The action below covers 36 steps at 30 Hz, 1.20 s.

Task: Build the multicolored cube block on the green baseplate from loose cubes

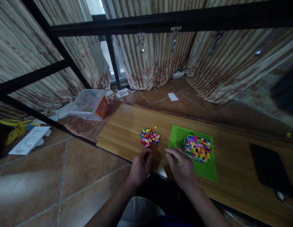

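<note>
My left hand (141,166) is just in front of a loose pile of small coloured building bricks (148,138), its fingers curled in; whatever they may hold is hidden. Over the near left corner of a green studded baseplate (177,135) is my right hand (183,167), thumb and fingers drawn together and slightly blurred. I cannot make out anything between its fingertips. A block of many-coloured bricks (198,148) stands on the baseplate, right beside the right hand. One yellow brick (155,127) lies apart, behind the pile.
A clear plastic box (89,104) with an orange label sits left of the wooden table (122,123), a few pieces inside. Toward the right end lies a dark flat device (271,167) with a white cable (281,196). A black metal frame (146,26) crosses before the curtains.
</note>
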Available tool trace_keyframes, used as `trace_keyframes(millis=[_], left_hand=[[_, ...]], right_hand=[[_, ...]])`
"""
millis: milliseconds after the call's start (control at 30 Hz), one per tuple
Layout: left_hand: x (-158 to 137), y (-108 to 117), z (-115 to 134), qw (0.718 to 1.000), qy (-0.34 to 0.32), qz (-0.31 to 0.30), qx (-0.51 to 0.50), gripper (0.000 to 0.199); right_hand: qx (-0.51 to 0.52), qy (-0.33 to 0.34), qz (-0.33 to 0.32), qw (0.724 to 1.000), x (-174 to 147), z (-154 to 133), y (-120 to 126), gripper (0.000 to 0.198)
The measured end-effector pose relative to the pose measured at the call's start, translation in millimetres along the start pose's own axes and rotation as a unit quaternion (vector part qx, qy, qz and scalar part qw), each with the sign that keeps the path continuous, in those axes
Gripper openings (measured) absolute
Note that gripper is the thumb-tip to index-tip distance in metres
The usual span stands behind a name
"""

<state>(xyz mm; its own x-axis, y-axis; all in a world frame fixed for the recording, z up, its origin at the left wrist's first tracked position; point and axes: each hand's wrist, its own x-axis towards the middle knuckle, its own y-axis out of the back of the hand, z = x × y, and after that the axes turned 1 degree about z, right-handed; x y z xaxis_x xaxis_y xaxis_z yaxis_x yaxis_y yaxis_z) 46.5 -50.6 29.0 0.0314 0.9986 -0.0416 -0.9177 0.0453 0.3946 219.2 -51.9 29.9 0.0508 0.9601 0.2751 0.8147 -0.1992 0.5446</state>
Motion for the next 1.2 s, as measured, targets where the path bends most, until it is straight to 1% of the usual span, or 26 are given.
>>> trace_keyframes(millis=[100,167,233,367,633,900,1100,1200], left_hand=[[-1.3,13.9,-8.3,0.999,0.03,0.021,-0.012,0.017],[-1.1,17.7,-10.5,0.999,0.041,0.016,-0.028,0.017],[0.3,18.9,-11.6,0.998,0.047,0.008,-0.042,0.017],[3.9,18.1,-13.9,0.998,0.046,0.005,-0.049,0.016],[5.2,15.0,-10.8,0.998,0.037,-0.015,-0.057,0.016],[6.5,9.9,-8.4,0.999,0.024,-0.034,-0.015,0.019],[9.0,9.9,-9.6,0.999,0.015,-0.049,0.006,0.019],[10.8,9.8,-10.5,0.999,0.006,-0.052,0.008,0.018]], right_hand=[[-0.051,0.042,-0.044,0.997,18.4,3.3,-31.2,0.023],[-0.093,0.06,-0.059,0.992,29.1,5.9,-42.7,0.023],[-0.136,0.069,-0.078,0.985,36.9,6.9,-47.4,0.022],[-0.199,0.082,-0.114,0.97,42.4,5.3,-46.4,0.017],[-0.249,0.095,-0.145,0.953,36.8,7.7,-46.3,0.013],[-0.271,0.103,-0.173,0.941,36.1,12.5,-44.2,0.008],[-0.269,0.095,-0.21,0.935,46.4,3.2,-38.8,0.006],[-0.274,0.102,-0.235,0.927,52.7,0.1,-35.8,0.006]])
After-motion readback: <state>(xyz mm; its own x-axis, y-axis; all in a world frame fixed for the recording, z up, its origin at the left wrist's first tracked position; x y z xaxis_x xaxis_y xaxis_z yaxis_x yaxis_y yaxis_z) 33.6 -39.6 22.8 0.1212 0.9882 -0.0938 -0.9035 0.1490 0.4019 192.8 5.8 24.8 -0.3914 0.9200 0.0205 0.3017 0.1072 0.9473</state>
